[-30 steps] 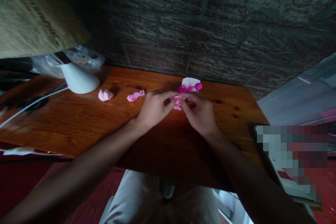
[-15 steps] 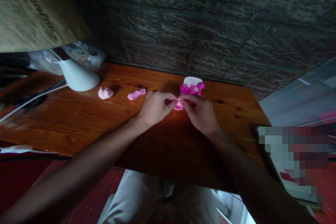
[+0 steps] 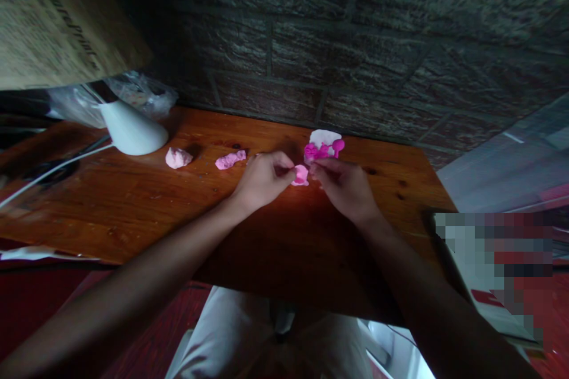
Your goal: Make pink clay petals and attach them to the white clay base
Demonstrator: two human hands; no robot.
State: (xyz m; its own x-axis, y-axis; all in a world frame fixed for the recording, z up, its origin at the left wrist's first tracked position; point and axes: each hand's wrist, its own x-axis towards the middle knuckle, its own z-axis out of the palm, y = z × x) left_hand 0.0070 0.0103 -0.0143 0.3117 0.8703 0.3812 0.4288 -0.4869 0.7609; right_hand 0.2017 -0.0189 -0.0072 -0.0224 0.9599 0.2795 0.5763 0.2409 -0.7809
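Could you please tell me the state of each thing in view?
Left hand: pinching the pink piece
Right hand: apart from the pink piece, fingers bent
Pink piece: held at its side
Round lump: rough, lying loose
Long lump: rough, lying loose
Lamp: standing; lit or not, cannot tell
Plastic bag: crumpled, behind the lamp

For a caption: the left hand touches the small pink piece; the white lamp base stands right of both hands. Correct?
Wrong side: the head view shows the white lamp base left of the left hand and right hand. The left hand touches the small pink piece.
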